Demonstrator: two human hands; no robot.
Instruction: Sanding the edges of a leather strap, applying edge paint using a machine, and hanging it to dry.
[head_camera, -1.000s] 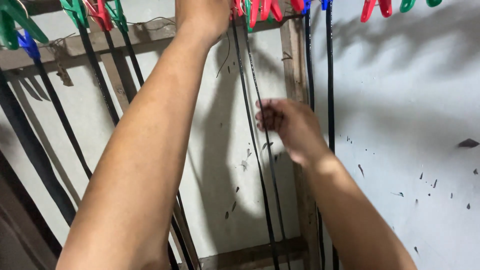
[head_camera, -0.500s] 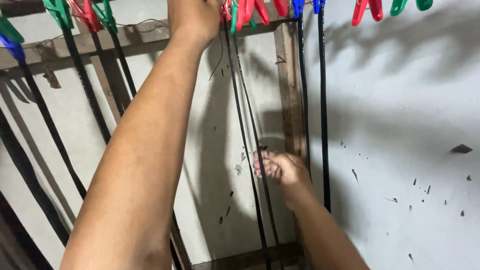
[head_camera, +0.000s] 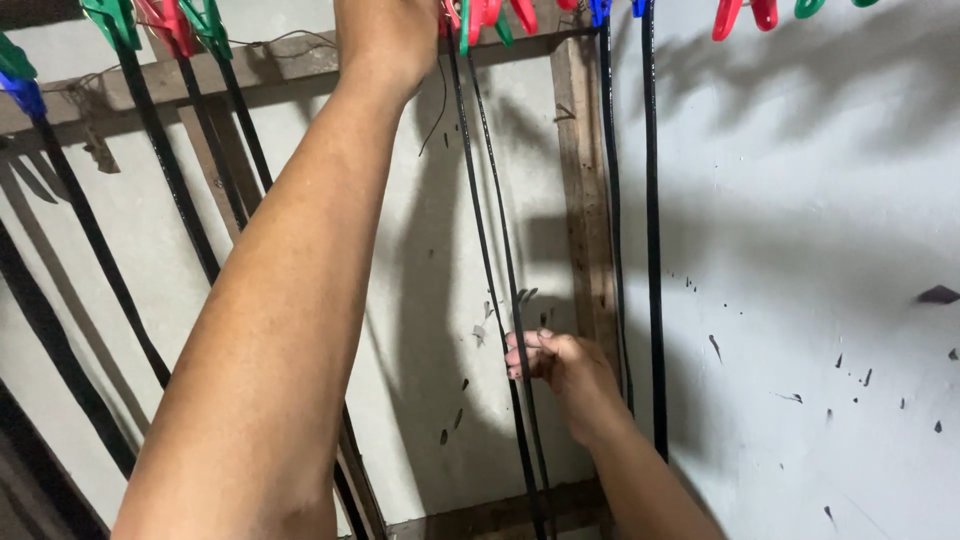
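Two thin, glossy black strips (head_camera: 497, 260) are hanging flat against a pale wall (head_camera: 800, 200) beside a rough wooden post (head_camera: 580, 180). The right hand (head_camera: 560, 365) is pinching them low down; the left hand (head_camera: 385, 30), raised among plastic clothespins (head_camera: 480, 15), is running off-frame, grip indiscernible.

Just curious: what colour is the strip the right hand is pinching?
Black, glossy strip in the right hand; head view shows it.

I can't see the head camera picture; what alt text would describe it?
A person's left hand reaches up among coloured clothes pegs while the right hand pinches two thin black strips hanging down a pale wall.
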